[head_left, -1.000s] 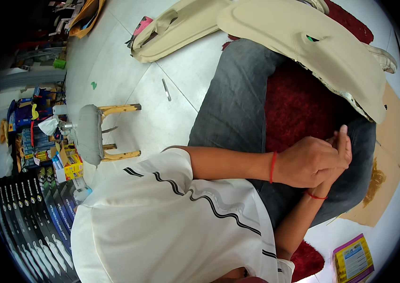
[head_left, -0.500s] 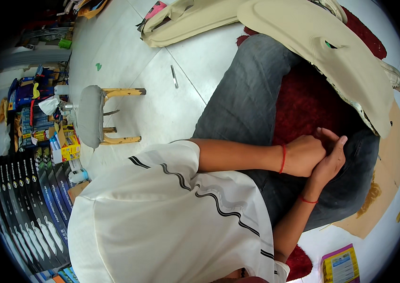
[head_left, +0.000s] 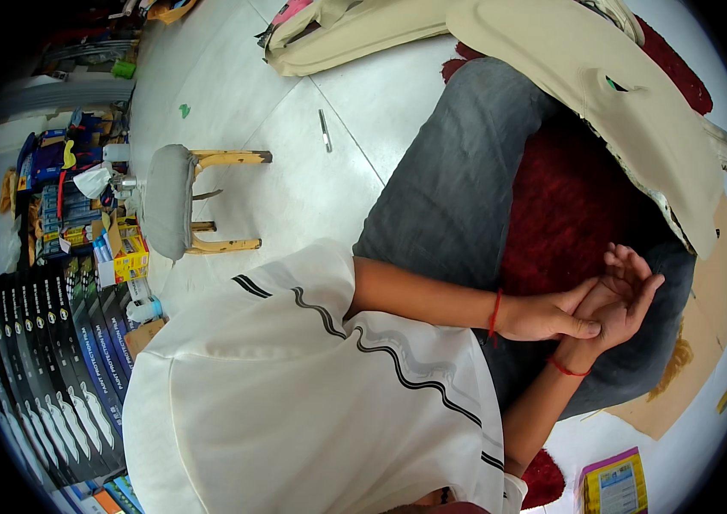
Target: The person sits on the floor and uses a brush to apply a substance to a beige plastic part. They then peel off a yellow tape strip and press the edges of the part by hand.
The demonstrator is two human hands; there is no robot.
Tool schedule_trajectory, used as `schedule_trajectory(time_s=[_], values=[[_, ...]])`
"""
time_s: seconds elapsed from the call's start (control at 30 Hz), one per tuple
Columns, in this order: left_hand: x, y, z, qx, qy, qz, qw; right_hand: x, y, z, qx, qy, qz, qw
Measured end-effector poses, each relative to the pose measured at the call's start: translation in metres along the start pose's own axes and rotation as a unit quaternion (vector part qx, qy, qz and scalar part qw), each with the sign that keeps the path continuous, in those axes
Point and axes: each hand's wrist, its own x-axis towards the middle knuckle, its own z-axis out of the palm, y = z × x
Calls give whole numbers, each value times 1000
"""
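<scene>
My left hand (head_left: 548, 315) is closed round the base of my right hand (head_left: 613, 300), its thumb pressed near the palm and wrist. My right hand is turned palm up, fingers apart and slightly curled, with nothing in it. Both have red cords at the wrists and are over my dark-trousered legs (head_left: 436, 180), above a red shaggy mat (head_left: 565, 201). Beyond them a cream moulded cover (head_left: 655, 154) with a cut hole lies across the front, and another cream piece (head_left: 355, 38) lies behind it.
A padded wooden stool (head_left: 166, 201) stands left. A silver pen (head_left: 325, 128) lies on the tiles. Stacked boxes (head_left: 55, 368) and supplies (head_left: 72, 188) fill the left. At the right are cardboard (head_left: 706, 308) and a yellow-purple packet (head_left: 616, 484).
My hands have come out of their clasp: my right hand has turned palm up with fingers loosened, while my left thumb has moved onto its lower palm.
</scene>
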Motion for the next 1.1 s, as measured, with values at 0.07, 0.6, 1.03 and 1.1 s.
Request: schedule_trajectory(time_s=[0.07,0.6,1.03,1.1], values=[[3,-4,-2,38,52,37,997,-5,-2,11,55,-61,14,997],[8,33,-21,370,122,244,888,-41,-9,56,118,37,169,978],[14,66,-88,400,179,-17,899,25,-19,-47,-210,-36,88,973],[23,51,-97,422,179,-10,889,24,-3,-50,-287,-80,135,945]])
